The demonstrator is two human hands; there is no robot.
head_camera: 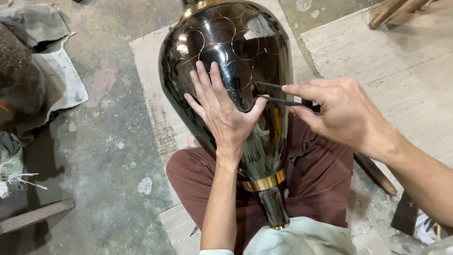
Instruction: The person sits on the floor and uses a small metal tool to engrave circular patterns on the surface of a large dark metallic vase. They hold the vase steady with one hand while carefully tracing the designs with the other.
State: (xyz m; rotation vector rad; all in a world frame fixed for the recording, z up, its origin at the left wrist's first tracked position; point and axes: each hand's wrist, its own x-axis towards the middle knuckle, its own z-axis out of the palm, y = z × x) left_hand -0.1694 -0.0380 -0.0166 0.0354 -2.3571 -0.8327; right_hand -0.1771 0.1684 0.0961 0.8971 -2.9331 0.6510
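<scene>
Left hand: the left hand [222, 111] lies flat and spread wide on the glossy side of the vase, fingers pointing away from the person, thumb stretched out toward the right hand; it grips nothing, only presses on the surface of the vessel.
Right hand: the right hand [342, 111] is pinched closed around a thin dark scribing tool [276, 93], held between thumb and forefinger; the two slim prongs of the tool reach toward the left thumb and meet the vase just beside it.
Vase: a large black vase [236, 42] lies on its side under both hands, its wide body beyond the left fingertips and its narrow neck running back toward the person's lap; fine scribed circles cover the body ahead of the left hand.
Gold band: a brass-coloured band [264, 183] rings the neck, near the left wrist; a second gold rim shows at the far end of the vase.
Lap: legs in brown trousers [321, 184] sit below the right hand, carrying the neck.
Mats: pale woven mats [401, 61] lie on the floor beyond and beside the right hand.
Floor: stained concrete floor [108, 141], well to the left of the left hand, with rags and sacking at its edge.
</scene>
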